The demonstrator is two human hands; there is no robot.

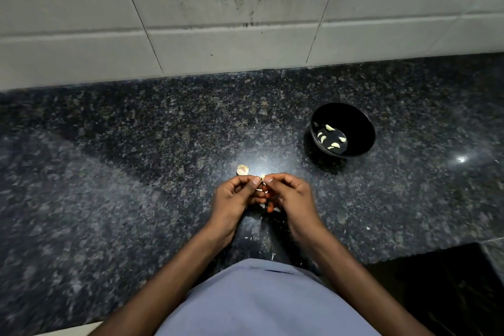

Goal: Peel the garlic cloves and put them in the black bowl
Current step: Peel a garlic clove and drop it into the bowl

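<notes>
Both my hands meet over the middle of the dark granite counter (136, 158). My left hand (236, 194) and my right hand (291, 196) pinch one small garlic clove (263, 178) between their fingertips; most of it is hidden by the fingers. Just beyond my left hand, a piece of garlic (242, 169) with papery skin lies on the counter. The black bowl (354, 117) stands to the far right of my hands, apart from them, with several pale peeled cloves (330, 127) in its bottom.
Small flakes of garlic skin (273, 255) lie on the counter below my hands. A tiled wall (218, 22) closes off the back of the counter. The counter's front edge steps back at the lower right, by a dark gap (436, 289).
</notes>
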